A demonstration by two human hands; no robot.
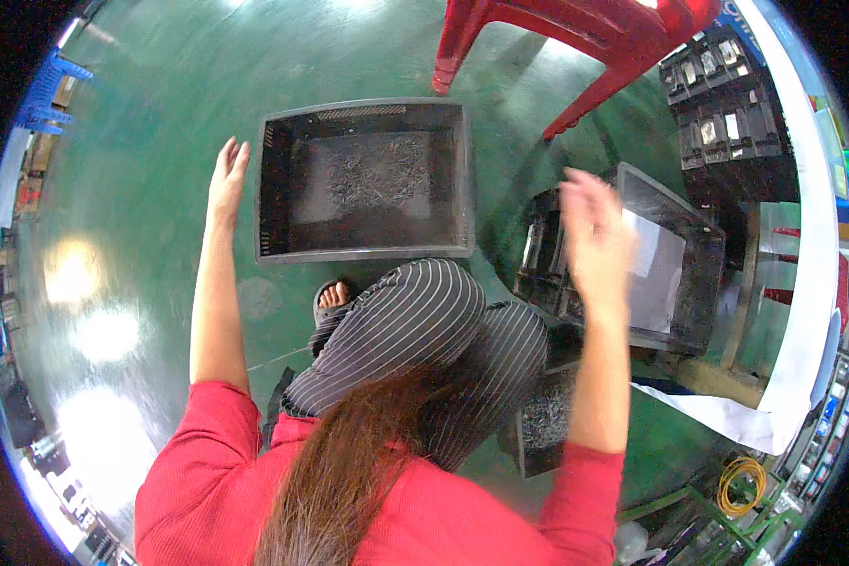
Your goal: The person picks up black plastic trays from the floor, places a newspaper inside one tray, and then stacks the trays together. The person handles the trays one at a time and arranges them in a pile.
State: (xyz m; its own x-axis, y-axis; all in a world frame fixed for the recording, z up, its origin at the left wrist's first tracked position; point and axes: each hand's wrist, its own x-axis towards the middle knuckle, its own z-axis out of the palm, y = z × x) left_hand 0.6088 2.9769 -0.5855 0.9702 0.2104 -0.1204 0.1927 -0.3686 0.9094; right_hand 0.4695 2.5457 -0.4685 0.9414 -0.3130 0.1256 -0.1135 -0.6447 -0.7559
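Note:
On the floor ahead of me lies a dark grey plastic crate, with many small, thin metallic-looking pieces scattered over its bottom. My left hand is held up just left of the crate, fingers stretched out, with nothing in it. To the right, my right hand is raised in front of a second dark crate. It is blurred by motion, but its fingers look extended and no object shows in it. A white sheet lies in that second crate.
A red plastic stool stands beyond the crates. Black bins are stacked at far right, near a hanging white sheet. Beside my right knee sits a box of small metallic pieces. A coiled yellow cable is at lower right.

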